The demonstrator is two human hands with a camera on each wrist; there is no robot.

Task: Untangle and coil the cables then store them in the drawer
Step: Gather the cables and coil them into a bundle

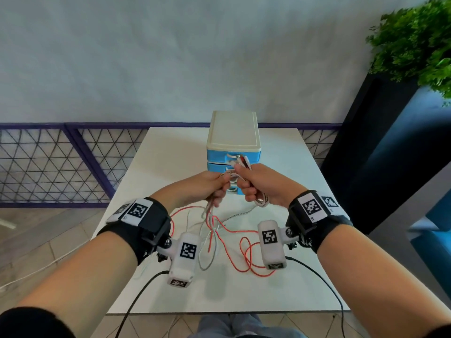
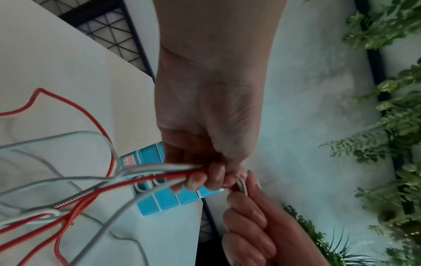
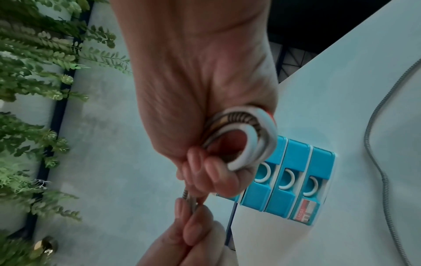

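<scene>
- Red, white and spring-wrapped cables (image 1: pixel 219 230) trail in a loose tangle across the white table (image 1: pixel 156 167) in the head view, their upper ends gathered between two raised hands.
- Head view: the left hand (image 1: pixel 195 189) curls its fingers round a sheaf of strands; the right hand (image 1: pixel 263 185) makes a fist round a small coiled bundle, with loops showing above and below the fist. Both hands are held close together above the table, in front of the blue drawer unit (image 1: pixel 233 152), which stands at the middle of the table with all its drawers closed. A green plant (image 1: pixel 415 42) rises at the far right. Each wrist wears a black strap and a white camera.
- Left wrist view: the left hand (image 2: pixel 209 136) pinches red and grey strands between curled fingers (image 2: pixel 198 180) and thumb; the cables (image 2: pixel 79 194) fan out towards the table (image 2: pixel 56 63). The right hand (image 2: pixel 250 225), fingers folded, meets it from below, holding white strands. The drawer unit (image 2: pixel 164 199) shows behind.
- Right wrist view: the right hand (image 3: pixel 200 90) clenches a tight coil of white and spring-wrapped cable (image 3: pixel 246 136), fingertips (image 3: pixel 212 171) pressed against the palm. The left hand (image 3: pixel 193 230) pinches a spring-wrapped strand just below. Three closed drawers of the drawer unit (image 3: pixel 291 189) sit beyond, and one spring-wrapped length lies on the table (image 3: pixel 341 108).
</scene>
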